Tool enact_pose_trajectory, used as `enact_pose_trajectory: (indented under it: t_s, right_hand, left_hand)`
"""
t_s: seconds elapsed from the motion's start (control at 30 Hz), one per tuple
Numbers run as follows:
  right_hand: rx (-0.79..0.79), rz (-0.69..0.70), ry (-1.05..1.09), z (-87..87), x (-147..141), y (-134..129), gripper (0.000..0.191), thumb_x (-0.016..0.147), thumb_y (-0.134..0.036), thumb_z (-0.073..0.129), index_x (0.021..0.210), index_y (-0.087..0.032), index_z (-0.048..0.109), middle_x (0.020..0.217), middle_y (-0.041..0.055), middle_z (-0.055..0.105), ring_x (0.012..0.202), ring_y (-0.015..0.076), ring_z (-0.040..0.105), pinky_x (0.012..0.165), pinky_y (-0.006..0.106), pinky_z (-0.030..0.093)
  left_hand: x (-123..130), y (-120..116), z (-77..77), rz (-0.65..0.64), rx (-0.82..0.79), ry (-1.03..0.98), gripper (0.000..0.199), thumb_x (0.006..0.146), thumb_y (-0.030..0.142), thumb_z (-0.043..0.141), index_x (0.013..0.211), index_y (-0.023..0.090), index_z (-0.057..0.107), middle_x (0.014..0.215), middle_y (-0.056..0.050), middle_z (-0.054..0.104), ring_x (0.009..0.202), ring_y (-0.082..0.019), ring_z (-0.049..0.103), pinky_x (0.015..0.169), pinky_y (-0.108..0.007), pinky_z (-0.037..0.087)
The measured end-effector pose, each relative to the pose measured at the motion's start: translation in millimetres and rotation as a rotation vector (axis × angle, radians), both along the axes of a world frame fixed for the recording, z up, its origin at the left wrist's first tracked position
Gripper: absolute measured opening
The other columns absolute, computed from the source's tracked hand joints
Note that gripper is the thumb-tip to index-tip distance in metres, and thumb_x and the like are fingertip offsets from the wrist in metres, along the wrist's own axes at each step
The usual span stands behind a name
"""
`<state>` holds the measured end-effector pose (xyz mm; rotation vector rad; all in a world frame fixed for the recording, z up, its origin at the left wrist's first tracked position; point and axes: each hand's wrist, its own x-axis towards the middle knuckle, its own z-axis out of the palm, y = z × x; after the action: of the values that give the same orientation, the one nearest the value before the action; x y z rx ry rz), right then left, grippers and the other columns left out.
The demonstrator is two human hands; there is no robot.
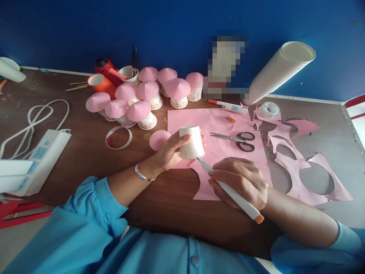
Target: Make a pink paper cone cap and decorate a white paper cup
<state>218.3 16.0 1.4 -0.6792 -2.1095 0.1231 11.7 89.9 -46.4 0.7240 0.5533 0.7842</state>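
Note:
My left hand point(168, 152) is wrapped round a white paper cup point(190, 142) held upside down, its rim facing down towards me. A short yellow line marks the cup's wall near the rim. In my right hand point(239, 180) is a white marker pen point(232, 196) with an orange end; its tip is at the cup's rim, though I cannot tell whether it touches. A pink paper disc point(159, 140) lies just behind my left hand. Under the cup spreads a pink paper sheet point(182, 118), with black-handled scissors point(236, 140) on it.
Several decorated cups with pink cone roofs point(146, 90) stand at the back. A tall stack of paper cups point(281, 72) leans at the back right, near a tape roll point(268, 109) and cut pink scraps point(302, 167). At left lie a power strip point(42, 160) and another tape roll point(118, 137).

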Motion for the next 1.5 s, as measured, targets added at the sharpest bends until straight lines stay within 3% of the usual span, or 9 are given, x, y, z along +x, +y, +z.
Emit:
enact_pose_trajectory:
  t_s: [0.43,0.67,1.5]
  right_hand:
    - [0.051,-0.039,-0.035,-5.9,-4.0,3.0,0.018,0.086,-0.006,0.07,0.099,-0.012,0.06,0.072,0.0047,0.069,0.059,0.0159,0.067,0.05,0.029,0.058]
    - [0.046,-0.08,-0.061,-5.6,-3.6,3.4,0.017,0.09,-0.009,0.067,0.102,-0.018,0.058,0.072,0.0,0.068,0.059,0.0134,0.066,0.052,0.026,0.057]
    - [0.037,-0.055,-0.066,-7.0,-4.0,3.5,0.015,0.09,-0.006,0.067,0.101,-0.014,0.06,0.072,0.0025,0.068,0.06,0.0151,0.068,0.051,0.028,0.059]
  left_hand:
    - [2.4,-2.1,3.7,-0.009,-0.005,0.021,0.046,0.084,0.046,0.078,0.119,0.018,0.067,0.115,-0.011,0.075,0.106,-0.03,0.072,0.084,-0.039,0.057]
    - [2.3,-3.1,4.9,-0.007,-0.009,0.048,0.049,0.082,0.047,0.08,0.119,0.017,0.066,0.116,-0.012,0.075,0.106,-0.031,0.071,0.084,-0.04,0.057]
    - [2.3,-4.3,6.5,-0.015,0.025,0.092,0.044,0.083,0.047,0.08,0.116,0.019,0.068,0.11,-0.009,0.076,0.104,-0.028,0.07,0.08,-0.036,0.055]
